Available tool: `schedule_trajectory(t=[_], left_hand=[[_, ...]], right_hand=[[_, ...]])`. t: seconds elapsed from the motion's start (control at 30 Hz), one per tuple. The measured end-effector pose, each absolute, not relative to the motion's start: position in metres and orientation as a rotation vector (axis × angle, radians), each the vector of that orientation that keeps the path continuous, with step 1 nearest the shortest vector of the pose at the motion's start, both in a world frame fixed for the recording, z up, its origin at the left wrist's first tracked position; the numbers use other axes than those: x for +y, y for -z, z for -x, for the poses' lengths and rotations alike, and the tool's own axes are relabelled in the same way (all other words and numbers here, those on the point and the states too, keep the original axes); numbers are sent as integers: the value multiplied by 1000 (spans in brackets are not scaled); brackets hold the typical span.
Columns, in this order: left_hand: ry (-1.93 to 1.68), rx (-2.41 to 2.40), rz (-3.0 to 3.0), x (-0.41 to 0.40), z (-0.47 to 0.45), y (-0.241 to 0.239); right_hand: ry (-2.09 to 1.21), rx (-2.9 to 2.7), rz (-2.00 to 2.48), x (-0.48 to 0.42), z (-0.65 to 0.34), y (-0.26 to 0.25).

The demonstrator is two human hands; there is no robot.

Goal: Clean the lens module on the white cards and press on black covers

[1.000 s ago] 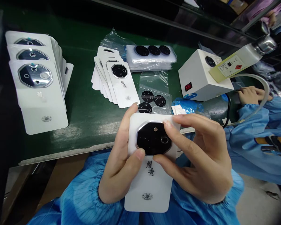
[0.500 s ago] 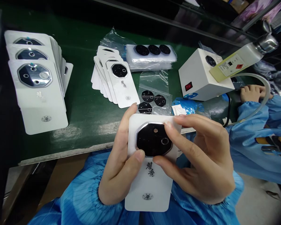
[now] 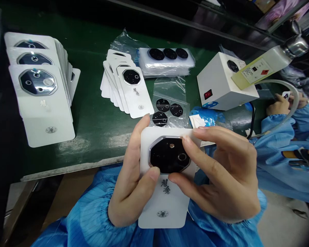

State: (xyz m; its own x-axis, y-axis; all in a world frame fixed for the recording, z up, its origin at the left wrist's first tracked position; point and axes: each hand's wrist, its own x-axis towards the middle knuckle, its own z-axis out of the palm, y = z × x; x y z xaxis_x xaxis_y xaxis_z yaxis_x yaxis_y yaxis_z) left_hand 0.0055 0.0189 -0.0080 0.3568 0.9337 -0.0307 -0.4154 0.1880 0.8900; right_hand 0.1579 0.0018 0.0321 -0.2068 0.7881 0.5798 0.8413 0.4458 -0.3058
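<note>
Held low in front of me is a white phone back cover with dark lettering and a round emblem. A glossy black octagonal camera lens plate lies within its silver-rimmed frame. My left hand grips the cover along its left side, the thumb at the plate's lower left edge. The fingers of my right hand are closed around the plate's right part, index fingertip at the upper right and thumb by the lower edge. Another finger touches the cover's top right corner. The plate's far right edge is partly hidden by the fingers.
On the green table stand a stack of covers with shiny plates, a smaller fanned stack, bagged black plates, and a plastic-wrapped bundle. A white box carries a tilted bottle. A co-worker's hand is at right.
My hands keep nearly the same grip; the cover has tilted slightly, its top edge now a little lower in view. At right, the co-worker's hands have lifted a small white piece into view.
</note>
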Motion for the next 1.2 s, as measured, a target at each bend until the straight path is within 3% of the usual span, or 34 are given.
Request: schedule_trajectory(t=[1.2], left_hand=[[-953, 673, -876, 22, -1, 10]], right_hand=[[93, -2019, 1320, 1, -161, -21]])
